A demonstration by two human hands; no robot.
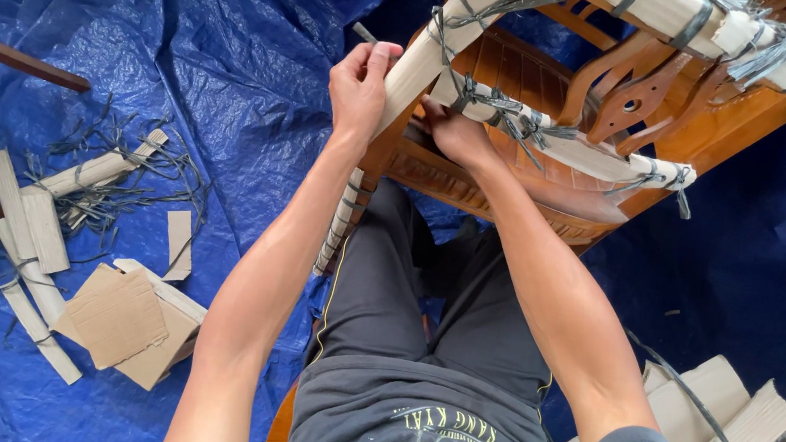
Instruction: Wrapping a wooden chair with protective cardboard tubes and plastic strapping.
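A wooden chair [557,84], its legs wrapped in cardboard strips [426,58] tied with grey strapping [507,112], lies over the person's lap. The left hand [359,83] is clamped on one wrapped leg; the right hand [457,134] is tucked beneath the strapping, grip unclear. Cardboard scraps [115,315] litter the blue tarp [236,65] at its left edge.

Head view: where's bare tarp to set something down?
Free: blue tarp upper middle, between the cardboard scrap pile and the wrapped chair; also dark tarp far right, below the chair and above the cardboard stack. Crowded: lower left scraps, and around both hands at the chair leg.
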